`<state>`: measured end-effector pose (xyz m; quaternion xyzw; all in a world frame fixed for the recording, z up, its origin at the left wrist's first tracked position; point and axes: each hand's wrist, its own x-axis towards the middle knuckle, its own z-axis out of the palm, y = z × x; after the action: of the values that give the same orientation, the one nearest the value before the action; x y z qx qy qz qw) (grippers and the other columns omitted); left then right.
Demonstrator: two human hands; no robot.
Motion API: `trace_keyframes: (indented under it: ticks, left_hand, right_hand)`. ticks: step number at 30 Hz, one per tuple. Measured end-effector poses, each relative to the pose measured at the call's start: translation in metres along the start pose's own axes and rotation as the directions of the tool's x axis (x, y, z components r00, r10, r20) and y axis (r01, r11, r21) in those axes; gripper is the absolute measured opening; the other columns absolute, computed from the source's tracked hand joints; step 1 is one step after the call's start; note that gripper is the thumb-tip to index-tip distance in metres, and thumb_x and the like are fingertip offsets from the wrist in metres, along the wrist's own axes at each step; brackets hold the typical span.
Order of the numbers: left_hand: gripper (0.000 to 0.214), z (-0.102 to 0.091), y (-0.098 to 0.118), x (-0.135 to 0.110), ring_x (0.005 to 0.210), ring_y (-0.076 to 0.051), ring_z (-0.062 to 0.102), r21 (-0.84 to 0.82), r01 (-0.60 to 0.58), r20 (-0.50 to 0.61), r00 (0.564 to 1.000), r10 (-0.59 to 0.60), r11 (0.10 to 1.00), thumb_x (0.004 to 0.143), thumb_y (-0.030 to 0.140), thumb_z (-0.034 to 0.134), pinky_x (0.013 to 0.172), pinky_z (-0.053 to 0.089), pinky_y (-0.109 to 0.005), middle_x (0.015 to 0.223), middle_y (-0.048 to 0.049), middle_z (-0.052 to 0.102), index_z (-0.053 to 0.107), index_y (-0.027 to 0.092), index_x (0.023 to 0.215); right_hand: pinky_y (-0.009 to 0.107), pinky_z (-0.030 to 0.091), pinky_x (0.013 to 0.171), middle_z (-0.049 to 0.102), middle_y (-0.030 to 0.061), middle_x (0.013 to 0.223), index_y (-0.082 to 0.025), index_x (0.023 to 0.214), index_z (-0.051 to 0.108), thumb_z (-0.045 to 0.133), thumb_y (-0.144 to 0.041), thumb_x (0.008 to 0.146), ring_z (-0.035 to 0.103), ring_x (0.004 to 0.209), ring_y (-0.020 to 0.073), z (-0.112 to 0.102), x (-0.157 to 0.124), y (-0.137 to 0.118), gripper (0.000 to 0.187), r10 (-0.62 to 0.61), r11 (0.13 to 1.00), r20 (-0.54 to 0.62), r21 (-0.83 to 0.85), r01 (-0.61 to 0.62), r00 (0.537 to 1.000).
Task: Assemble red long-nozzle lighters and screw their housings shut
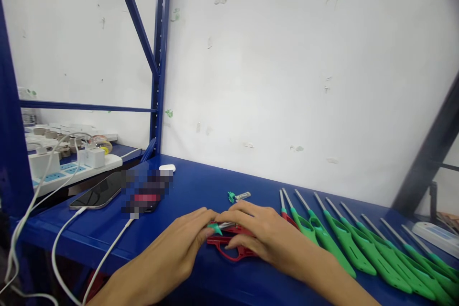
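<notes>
My left hand (190, 236) pinches a small teal-capped metal part (217, 227) at its fingertips. Over a red plastic lighter shell (233, 251) lying on the blue shelf (201, 186), my right hand (256, 232) is curled, fingers pressing on it. The two hands meet above the red shell. Another teal-and-metal part (238, 196) lies loose just behind them. Right of my right hand is a row of several green long-nosed lighters (358, 244) with metal tubes, the nearest one red.
A phone (98, 192) on a white cable lies at the left, beside a blurred object and a small white case (167, 168). A power strip with chargers (71, 165) sits further left. Blue rack posts (159, 57) and a white wall stand behind. A white device (435, 236) lies far right.
</notes>
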<state>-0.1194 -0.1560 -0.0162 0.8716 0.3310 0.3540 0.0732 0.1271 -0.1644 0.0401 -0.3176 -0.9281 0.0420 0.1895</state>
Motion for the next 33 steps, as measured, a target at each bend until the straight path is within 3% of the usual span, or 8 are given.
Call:
trace_keyframes:
  ticks: [4, 6, 8, 11, 16, 20, 26, 33]
  left_hand:
    - [0.029, -0.005, -0.004, 0.002, 0.11, -0.016, 0.068, -0.04, -0.006, 0.015, 1.0, 0.007, 0.999, 0.105, 0.024, 0.044, 0.095, 0.053, -0.023, 0.121, 0.0039, 0.071, 0.057, 0.035, 0.128]
    - [0.028, -0.006, -0.006, 0.003, 0.112, -0.017, 0.067, -0.041, -0.003, 0.008, 1.0, 0.003, 0.999, 0.105, 0.026, 0.044, 0.096, 0.052, -0.023, 0.123, 0.0034, 0.071, 0.057, 0.034, 0.128]
    - [0.027, -0.005, -0.007, 0.005, 0.11, -0.016, 0.068, -0.064, 0.011, 0.035, 0.999, -0.008, 0.998, 0.106, 0.028, 0.042, 0.094, 0.052, -0.023, 0.12, 0.0037, 0.071, 0.059, 0.034, 0.126]
    - [0.025, -0.003, -0.003, 0.011, 0.105, -0.016, 0.067, -0.113, 0.072, 0.102, 0.993, -0.061, 0.991, 0.107, 0.032, 0.04, 0.093, 0.051, -0.024, 0.113, 0.0038, 0.071, 0.062, 0.032, 0.119]
    - [0.021, 0.002, -0.001, 0.017, 0.097, -0.016, 0.064, -0.124, 0.226, 0.219, 0.956, -0.195, 0.966, 0.106, 0.042, 0.045, 0.087, 0.048, -0.025, 0.103, 0.0043, 0.068, 0.061, 0.029, 0.107]
    - [0.021, 0.005, -0.008, 0.016, 0.095, -0.016, 0.062, -0.11, 0.173, 0.219, 0.965, -0.146, 0.979, 0.107, 0.038, 0.044, 0.088, 0.047, -0.026, 0.102, 0.0028, 0.063, 0.062, 0.028, 0.106]
    - [0.029, -0.002, -0.006, 0.016, 0.095, -0.017, 0.06, -0.107, 0.099, 0.211, 0.975, -0.075, 0.989, 0.108, 0.03, 0.038, 0.087, 0.048, -0.027, 0.106, -0.0014, 0.058, 0.067, 0.026, 0.107]
    - [0.03, 0.0, -0.015, 0.012, 0.103, -0.018, 0.061, -0.15, 0.087, 0.242, 0.969, -0.049, 0.985, 0.107, 0.033, 0.044, 0.092, 0.048, -0.028, 0.114, -0.0017, 0.06, 0.06, 0.031, 0.132]
  right_hand:
    - [0.043, 0.043, 0.11, 0.054, 0.0018, 0.146, -0.044, 0.149, 0.038, 0.073, -0.045, 0.09, 0.052, 0.132, 0.0271, -0.01, -0.026, 0.004, 0.069, 0.284, 0.955, -0.049, 0.108, -0.278, 0.957]
    - [0.044, 0.046, 0.107, 0.064, 0.0005, 0.134, -0.045, 0.148, 0.041, 0.071, -0.048, 0.091, 0.059, 0.122, 0.026, -0.012, -0.039, 0.008, 0.064, 0.388, 0.912, -0.058, 0.17, -0.374, 0.92]
    - [0.038, 0.053, 0.096, 0.073, -0.0019, 0.112, -0.042, 0.138, 0.054, 0.069, -0.046, 0.093, 0.067, 0.104, 0.0228, -0.011, -0.047, 0.012, 0.048, 0.436, 0.874, -0.022, 0.248, -0.417, 0.9]
    - [0.033, 0.054, 0.086, 0.074, -0.004, 0.099, -0.039, 0.125, 0.064, 0.075, -0.041, 0.09, 0.068, 0.093, 0.0204, -0.005, -0.051, 0.016, 0.037, 0.457, 0.845, 0.013, 0.305, -0.439, 0.889]
    - [0.03, 0.052, 0.084, 0.073, -0.0072, 0.098, -0.042, 0.127, 0.061, 0.076, -0.028, 0.089, 0.066, 0.089, 0.0177, 0.008, -0.054, 0.016, 0.043, 0.466, 0.829, 0.02, 0.341, -0.444, 0.885]
    - [0.031, 0.051, 0.087, 0.073, -0.008, 0.097, -0.043, 0.131, 0.057, 0.073, -0.026, 0.092, 0.066, 0.089, 0.0171, 0.013, -0.055, 0.019, 0.045, 0.454, 0.848, -0.017, 0.317, -0.425, 0.891]
    - [0.03, 0.052, 0.083, 0.072, -0.006, 0.102, -0.045, 0.14, 0.05, 0.07, -0.024, 0.093, 0.065, 0.097, 0.0201, 0.02, -0.053, 0.02, 0.055, 0.428, 0.884, 0.026, 0.197, -0.424, 0.904]
    - [0.032, 0.051, 0.084, 0.076, -0.006, 0.1, -0.042, 0.131, 0.059, 0.068, -0.028, 0.097, 0.068, 0.096, 0.0219, 0.02, -0.052, 0.024, 0.038, 0.395, 0.905, 0.029, 0.16, -0.394, 0.918]
